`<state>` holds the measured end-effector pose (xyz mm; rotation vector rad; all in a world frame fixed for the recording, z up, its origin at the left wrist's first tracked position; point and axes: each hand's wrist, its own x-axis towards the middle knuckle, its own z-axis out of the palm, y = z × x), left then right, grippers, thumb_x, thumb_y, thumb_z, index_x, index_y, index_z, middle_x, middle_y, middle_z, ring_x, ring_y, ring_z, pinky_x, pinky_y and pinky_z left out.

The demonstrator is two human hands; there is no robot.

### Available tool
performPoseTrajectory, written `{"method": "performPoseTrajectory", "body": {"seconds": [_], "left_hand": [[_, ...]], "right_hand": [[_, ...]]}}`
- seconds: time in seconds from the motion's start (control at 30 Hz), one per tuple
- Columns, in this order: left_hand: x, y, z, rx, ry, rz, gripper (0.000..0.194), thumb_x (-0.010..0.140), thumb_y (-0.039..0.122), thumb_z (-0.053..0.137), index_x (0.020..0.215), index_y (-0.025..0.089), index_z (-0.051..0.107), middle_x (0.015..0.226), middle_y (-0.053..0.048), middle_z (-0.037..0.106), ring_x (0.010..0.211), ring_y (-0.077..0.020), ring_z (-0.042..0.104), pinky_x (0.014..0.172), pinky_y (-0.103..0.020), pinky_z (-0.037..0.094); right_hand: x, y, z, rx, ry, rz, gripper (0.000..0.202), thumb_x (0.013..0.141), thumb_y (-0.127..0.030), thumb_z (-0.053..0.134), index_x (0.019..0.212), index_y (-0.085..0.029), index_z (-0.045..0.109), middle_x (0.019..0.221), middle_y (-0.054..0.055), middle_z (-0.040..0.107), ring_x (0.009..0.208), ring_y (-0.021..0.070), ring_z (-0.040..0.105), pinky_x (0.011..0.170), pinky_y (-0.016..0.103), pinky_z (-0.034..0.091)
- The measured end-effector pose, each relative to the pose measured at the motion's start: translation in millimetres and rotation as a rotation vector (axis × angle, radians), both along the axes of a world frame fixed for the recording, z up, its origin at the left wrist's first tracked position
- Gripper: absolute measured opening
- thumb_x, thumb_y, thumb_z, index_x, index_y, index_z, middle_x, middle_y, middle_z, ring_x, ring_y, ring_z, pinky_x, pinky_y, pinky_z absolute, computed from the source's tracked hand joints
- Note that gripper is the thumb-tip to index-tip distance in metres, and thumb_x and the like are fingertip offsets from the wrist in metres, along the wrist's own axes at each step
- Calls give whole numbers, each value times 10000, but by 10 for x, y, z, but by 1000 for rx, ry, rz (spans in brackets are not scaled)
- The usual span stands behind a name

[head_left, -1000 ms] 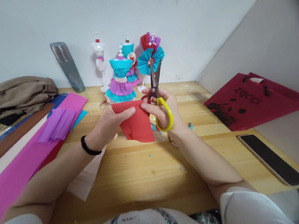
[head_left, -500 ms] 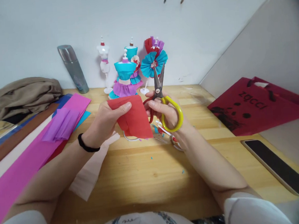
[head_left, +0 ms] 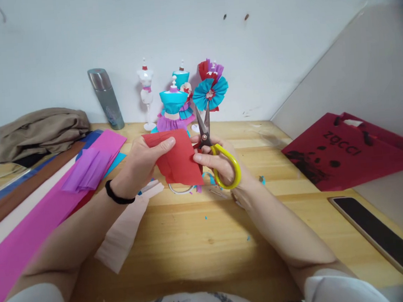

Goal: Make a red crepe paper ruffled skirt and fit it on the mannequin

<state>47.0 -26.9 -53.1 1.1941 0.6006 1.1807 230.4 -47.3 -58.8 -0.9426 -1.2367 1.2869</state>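
Note:
My left hand (head_left: 145, 158) pinches a folded red paper piece (head_left: 179, 157), its thumb lying on top. Beside the paper's right edge, my right hand (head_left: 220, 161) grips scissors (head_left: 227, 167) with a yellow and a red handle. The scissor blades are apart and point away from me. Behind the paper stand small white mannequins; one (head_left: 174, 101) wears a turquoise top and purple skirt, another (head_left: 210, 94) a turquoise pleated fan. A pale paper strip (head_left: 124, 237) lies under my left forearm.
Coloured paper sheets (head_left: 44, 211) and a brown cloth (head_left: 42, 132) lie at the left. A grey bottle (head_left: 108, 102) stands by the wall. At the right are a red bag (head_left: 350, 157) and a phone (head_left: 378, 234). Small scraps and a white ring (head_left: 182, 190) lie behind my hands.
The scissors have shifted left, closer to the red paper, and their blades have turned slightly left. My left hand still holds the paper. The whole view has shifted slightly.

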Motion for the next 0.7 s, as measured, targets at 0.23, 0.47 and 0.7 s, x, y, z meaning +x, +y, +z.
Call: {"method": "performPoseTrajectory", "body": {"seconds": [0.23,0.47,0.7], "left_hand": [[-108,103,89,-14,37,209,271,698,369,860,820,143,773,788,-57,766,723,-212,705,702,-325,570],[-402,306,250,116,-136,403,264,665,337,882,811,151,765,834,-50,768,844,-228,721,792,-335,584],[-486,342,277,84,-200,403,259,679,333,883,840,164,771,897,-55,777,967,-249,721,896,-367,581]], "right_hand": [[6,4,-44,20,10,45,475,597,-288,863,988,-184,615,640,-61,608,496,100,566,484,244,477],[55,-78,-173,26,73,411,408,834,-470,740,1101,-180,635,817,43,698,688,158,679,605,286,532],[-23,-147,-210,26,-8,683,461,885,-548,667,1137,-162,645,958,115,704,798,192,683,685,326,523]]}}
